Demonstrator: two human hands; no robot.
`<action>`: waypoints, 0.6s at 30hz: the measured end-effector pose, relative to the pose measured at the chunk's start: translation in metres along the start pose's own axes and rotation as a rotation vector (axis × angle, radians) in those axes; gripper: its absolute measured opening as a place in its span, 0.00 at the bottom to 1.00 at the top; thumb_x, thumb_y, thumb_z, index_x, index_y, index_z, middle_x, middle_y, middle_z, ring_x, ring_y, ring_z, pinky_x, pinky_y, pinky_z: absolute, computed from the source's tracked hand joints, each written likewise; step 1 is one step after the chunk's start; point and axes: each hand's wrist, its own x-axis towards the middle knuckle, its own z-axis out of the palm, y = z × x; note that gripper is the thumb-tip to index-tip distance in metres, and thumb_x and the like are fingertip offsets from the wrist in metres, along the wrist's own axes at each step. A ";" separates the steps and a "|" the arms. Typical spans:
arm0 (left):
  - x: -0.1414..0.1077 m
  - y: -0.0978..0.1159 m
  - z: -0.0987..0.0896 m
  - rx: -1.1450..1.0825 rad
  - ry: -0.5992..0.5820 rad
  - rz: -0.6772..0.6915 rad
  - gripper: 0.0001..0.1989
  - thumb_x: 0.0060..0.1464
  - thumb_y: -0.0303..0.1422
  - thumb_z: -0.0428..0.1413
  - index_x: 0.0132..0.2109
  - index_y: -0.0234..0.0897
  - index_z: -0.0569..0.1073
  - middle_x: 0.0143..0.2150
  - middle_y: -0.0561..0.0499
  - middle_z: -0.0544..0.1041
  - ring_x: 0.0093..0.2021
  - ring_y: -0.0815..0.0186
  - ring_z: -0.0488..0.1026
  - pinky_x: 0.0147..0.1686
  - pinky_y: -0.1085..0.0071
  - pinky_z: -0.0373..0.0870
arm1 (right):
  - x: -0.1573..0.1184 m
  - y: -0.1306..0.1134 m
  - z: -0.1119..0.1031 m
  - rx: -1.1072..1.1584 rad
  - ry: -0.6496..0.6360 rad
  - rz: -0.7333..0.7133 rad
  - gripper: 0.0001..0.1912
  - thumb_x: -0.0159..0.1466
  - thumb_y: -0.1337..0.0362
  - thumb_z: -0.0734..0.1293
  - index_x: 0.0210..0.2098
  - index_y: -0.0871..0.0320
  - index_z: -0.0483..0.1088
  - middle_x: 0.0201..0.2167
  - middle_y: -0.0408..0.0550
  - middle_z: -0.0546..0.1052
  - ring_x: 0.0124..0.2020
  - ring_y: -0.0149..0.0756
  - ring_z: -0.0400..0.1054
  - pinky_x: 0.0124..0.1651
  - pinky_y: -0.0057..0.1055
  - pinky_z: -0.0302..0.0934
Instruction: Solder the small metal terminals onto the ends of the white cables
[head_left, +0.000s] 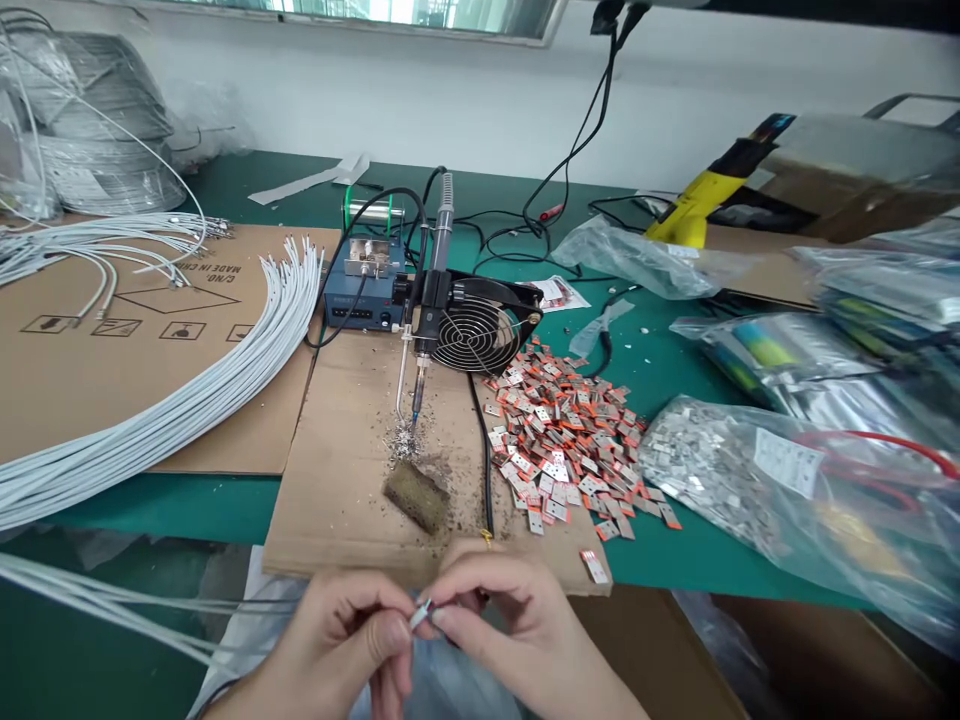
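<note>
Close to the bench's front edge, my two hands meet fingertip to fingertip. My left hand is closed in a pinch on a white cable, whose stripped end shows short, thin, dark and reddish wires. At that wire end, the thumb and forefinger of my right hand are pinched together; the fingers partly hide the wires. Several more white cables run in from the left and pass behind my left hand. Just beyond my hands lies a brown, worn sponge on a cardboard sheet.
A soldering iron stands tip down in a feeder before a blue station. Beside it are a black fan and a heap of orange-edged connector pieces. Bundled white cables lie left; plastic bags sit right.
</note>
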 end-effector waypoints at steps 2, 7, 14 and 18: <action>0.000 0.003 0.000 0.035 -0.019 0.002 0.26 0.49 0.54 0.50 0.29 0.30 0.65 0.17 0.54 0.64 0.16 0.77 0.62 0.18 0.82 0.58 | 0.001 0.000 0.002 -0.003 -0.013 -0.060 0.05 0.56 0.72 0.65 0.28 0.62 0.74 0.20 0.47 0.71 0.23 0.27 0.62 0.25 0.23 0.54; 0.000 0.007 0.001 0.096 -0.064 -0.025 0.29 0.48 0.58 0.47 0.30 0.31 0.63 0.16 0.56 0.60 0.14 0.77 0.57 0.16 0.82 0.53 | 0.003 -0.001 0.003 -0.085 0.033 -0.194 0.05 0.55 0.74 0.65 0.28 0.65 0.74 0.19 0.47 0.71 0.23 0.27 0.63 0.25 0.23 0.56; -0.002 0.017 -0.004 0.602 -0.038 0.179 0.23 0.60 0.45 0.39 0.25 0.33 0.60 0.18 0.53 0.61 0.19 0.75 0.58 0.21 0.80 0.55 | 0.002 0.004 0.008 0.058 0.015 -0.066 0.05 0.53 0.74 0.65 0.25 0.67 0.74 0.17 0.50 0.71 0.17 0.27 0.59 0.20 0.23 0.52; -0.006 0.026 -0.008 0.904 -0.017 0.315 0.15 0.61 0.31 0.42 0.27 0.33 0.65 0.23 0.53 0.68 0.26 0.74 0.64 0.29 0.81 0.58 | 0.000 0.019 0.012 0.302 -0.029 0.112 0.04 0.53 0.70 0.66 0.25 0.65 0.73 0.17 0.49 0.71 0.17 0.25 0.60 0.20 0.22 0.54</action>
